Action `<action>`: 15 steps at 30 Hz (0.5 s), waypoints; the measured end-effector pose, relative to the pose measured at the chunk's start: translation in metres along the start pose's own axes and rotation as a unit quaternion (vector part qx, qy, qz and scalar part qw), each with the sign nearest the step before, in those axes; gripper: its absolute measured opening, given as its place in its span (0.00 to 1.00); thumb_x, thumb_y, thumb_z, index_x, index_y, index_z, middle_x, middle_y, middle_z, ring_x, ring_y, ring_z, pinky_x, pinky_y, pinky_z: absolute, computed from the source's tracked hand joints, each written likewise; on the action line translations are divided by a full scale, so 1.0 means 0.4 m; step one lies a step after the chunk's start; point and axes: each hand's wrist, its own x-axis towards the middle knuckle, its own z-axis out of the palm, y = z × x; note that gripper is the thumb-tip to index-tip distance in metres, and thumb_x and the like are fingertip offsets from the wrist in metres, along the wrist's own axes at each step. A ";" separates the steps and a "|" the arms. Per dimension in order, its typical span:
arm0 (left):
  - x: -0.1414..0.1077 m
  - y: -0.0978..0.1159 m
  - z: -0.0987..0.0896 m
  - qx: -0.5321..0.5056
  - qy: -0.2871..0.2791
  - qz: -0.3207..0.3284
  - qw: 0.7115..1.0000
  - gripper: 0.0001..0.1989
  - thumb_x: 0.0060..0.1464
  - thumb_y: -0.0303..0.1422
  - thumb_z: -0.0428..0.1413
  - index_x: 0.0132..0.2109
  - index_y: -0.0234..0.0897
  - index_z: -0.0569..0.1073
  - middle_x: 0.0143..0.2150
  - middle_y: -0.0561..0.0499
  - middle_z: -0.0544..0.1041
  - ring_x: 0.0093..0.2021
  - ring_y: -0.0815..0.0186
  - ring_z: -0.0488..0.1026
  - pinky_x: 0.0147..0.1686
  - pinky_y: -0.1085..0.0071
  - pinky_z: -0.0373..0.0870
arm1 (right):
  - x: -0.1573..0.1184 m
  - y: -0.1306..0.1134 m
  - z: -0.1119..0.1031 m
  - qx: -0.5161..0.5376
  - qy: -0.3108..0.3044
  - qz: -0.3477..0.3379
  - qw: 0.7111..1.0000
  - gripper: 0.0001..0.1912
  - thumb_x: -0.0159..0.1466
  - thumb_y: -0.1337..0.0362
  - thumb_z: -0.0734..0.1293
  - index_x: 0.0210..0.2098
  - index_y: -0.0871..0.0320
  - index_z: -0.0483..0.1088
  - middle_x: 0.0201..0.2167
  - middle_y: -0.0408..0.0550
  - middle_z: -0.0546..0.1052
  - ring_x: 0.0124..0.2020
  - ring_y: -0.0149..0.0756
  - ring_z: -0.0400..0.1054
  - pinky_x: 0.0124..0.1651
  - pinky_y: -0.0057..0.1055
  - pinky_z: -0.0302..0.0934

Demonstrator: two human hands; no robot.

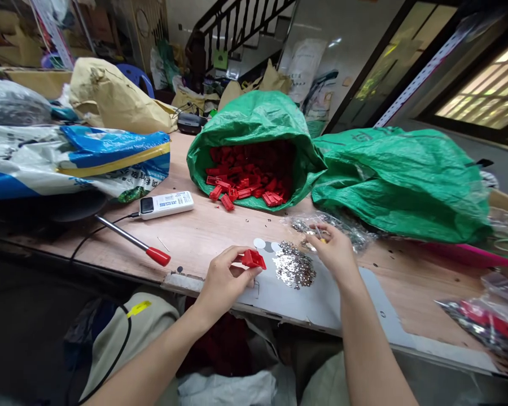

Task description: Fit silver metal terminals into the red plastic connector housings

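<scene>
My left hand [224, 279] grips a small red plastic housing [253, 259] between thumb and fingers, just above the front of the table. To its right lies a pile of small shiny metal pieces [295, 266] on a grey sheet [309, 307]. My right hand [333, 251] is beyond the pile's right side, fingers pinched together; a thin pale bit shows at the fingertips, too small to name. Close to those fingertips is a clear plastic bag [355, 234] with more metal pieces. Farther back, an open green sack [254, 115] lies with its mouth forward, full of red plastic housings [254, 169].
A second green sack [402, 175] lies at the right. On the left are a white handheld device [167, 204] with a cable, a red-handled metal rod [131, 242] and a blue-and-white bag [110, 158]. Another clear bag [486, 318] sits at the right edge.
</scene>
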 end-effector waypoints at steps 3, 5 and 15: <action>-0.001 0.004 0.003 -0.006 0.005 0.001 1.000 0.15 0.53 0.34 0.66 0.48 0.39 0.78 0.49 0.46 0.78 0.46 0.60 0.79 0.39 0.69 0.81 | -0.088 -0.033 0.021 0.167 -0.043 -0.007 0.985 0.23 0.58 0.49 0.71 0.43 0.60 0.74 0.31 0.52 0.79 0.24 0.37 0.67 0.22 0.29 0.55; -0.003 0.004 0.006 -0.011 0.010 0.013 1.000 0.14 0.53 0.34 0.66 0.47 0.39 0.78 0.50 0.46 0.78 0.48 0.60 0.78 0.40 0.69 0.81 | -0.146 -0.066 0.036 0.268 -0.085 -0.002 0.960 0.23 0.55 0.47 0.76 0.38 0.60 0.75 0.30 0.51 0.78 0.21 0.33 0.63 0.20 0.28 0.51; -0.012 -0.013 0.014 0.066 0.033 0.102 0.992 0.10 0.53 0.32 0.66 0.44 0.41 0.80 0.45 0.48 0.76 0.47 0.63 0.76 0.43 0.70 0.80 | -0.252 -0.122 0.093 0.293 -0.042 -0.126 0.947 0.11 0.63 0.54 0.72 0.34 0.56 0.75 0.34 0.49 0.78 0.31 0.39 0.70 0.32 0.31 0.64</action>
